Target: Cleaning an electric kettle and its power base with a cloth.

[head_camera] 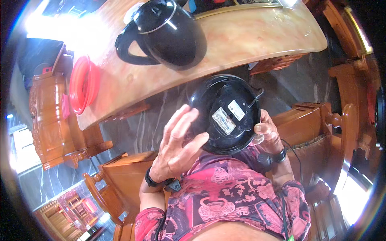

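Observation:
A round black appliance base (217,102), likely the electric kettle's power base, is held above my lap with its underside facing me. Two printed labels (223,121) are stuck on that underside, and a short dark cord (256,98) pokes out at its right rim. My right hand (268,132) grips the lower right edge, thumb on the underside. Something pale and clear by those fingers is too small to identify. At the left rim, my left hand (181,141) has its fingers spread, thumb tip overlapping the base; contact is unclear. A black electric kettle (178,36) stands on the marble-patterned table (241,39).
Red plastic basins (84,86) sit at the table's left end. A framed tray (238,10) lies along the far side. Carved wooden chairs (54,117) stand left, with wooden armrests (304,120) on my right. A thin cable (297,156) hangs near my right wrist.

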Available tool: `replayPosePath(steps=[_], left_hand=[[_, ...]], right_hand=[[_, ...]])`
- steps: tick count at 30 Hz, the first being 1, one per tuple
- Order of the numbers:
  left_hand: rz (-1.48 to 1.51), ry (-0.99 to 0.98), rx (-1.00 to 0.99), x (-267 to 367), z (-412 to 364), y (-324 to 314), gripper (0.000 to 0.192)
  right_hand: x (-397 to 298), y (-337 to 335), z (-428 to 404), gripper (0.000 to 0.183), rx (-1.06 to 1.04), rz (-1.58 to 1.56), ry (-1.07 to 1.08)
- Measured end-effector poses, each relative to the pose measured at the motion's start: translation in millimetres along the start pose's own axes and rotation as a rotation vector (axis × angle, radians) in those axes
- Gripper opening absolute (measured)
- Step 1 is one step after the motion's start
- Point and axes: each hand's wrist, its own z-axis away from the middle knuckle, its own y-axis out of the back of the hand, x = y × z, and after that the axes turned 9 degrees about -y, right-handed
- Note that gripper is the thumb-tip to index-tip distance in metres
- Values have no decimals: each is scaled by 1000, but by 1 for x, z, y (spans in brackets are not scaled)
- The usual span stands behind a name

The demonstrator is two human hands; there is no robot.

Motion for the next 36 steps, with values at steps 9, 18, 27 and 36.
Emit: replayPosePath(steps=[9,18,27,36], left_hand=[[-163,48,123,-9,-3,-11,47],[-190,32,156,-15,2,-15,47],[-160,12,181,-17,8,-15,40],[-149,-15,201,-16,9,-17,40]], right_hand=[[-14,-5,8,21,-66,14,-105],[-11,-2,1,15,-184,31,-163],[-6,-6,0,22,-92,222,-108],[-1,-3,1,23,-77,280,-118]])
